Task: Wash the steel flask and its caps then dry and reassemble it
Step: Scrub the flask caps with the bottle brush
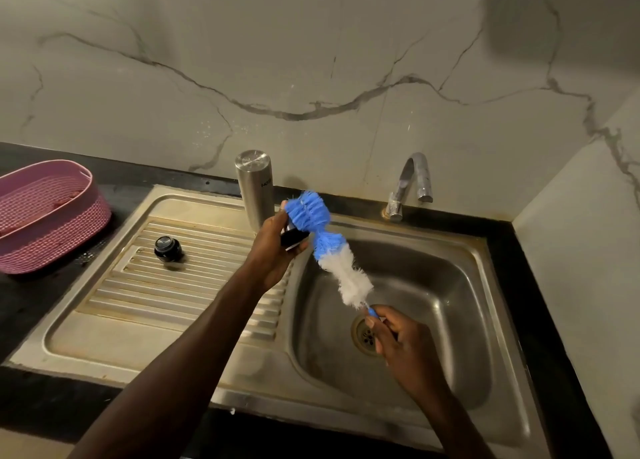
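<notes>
The left hand's fingers were curled round a dark cap, holding it over the drainboard's edge. The right hand pinched the blue handle of a bottle brush, whose blue bristles pressed against the cap. By the look of it, the cap-scrubbing step was in hand. The steel flask stood inverted at the back of the sink unit; a second cap sat on the ribbed drainboard. Next would likely call for rinsing under the tap, which showed no water running.
</notes>
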